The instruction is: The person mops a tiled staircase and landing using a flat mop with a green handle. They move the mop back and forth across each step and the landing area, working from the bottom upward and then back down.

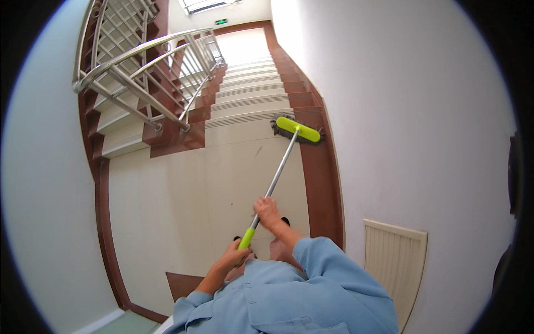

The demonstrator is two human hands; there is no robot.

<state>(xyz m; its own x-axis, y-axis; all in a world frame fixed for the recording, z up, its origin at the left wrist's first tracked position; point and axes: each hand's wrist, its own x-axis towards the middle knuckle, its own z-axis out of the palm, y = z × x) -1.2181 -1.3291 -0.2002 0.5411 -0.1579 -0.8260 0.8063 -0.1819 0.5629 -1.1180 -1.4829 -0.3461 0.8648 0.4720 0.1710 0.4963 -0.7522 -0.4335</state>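
A flat mop's lime-green head (298, 129) with a dark grey fringed pad (278, 132) rests on the landing floor close to the top stair edge. The pad reaches over the brown border tiles on the right. Around the silver metal pole (282, 165), my right hand (267, 212) is closed a little above the green grip. My left hand (235, 254) holds the green grip (246, 239) at the pole's lower end, near my waist. The pole slants up and right from my body.
Stairs (250, 89) with grooved edges descend ahead. A stainless steel railing (137, 77) stands to the left, beside another flight (121, 131). White wall (400, 125) runs along the right, with a cream louvred panel (395, 259) low on it. My dark shoe tips (285, 221) show below.
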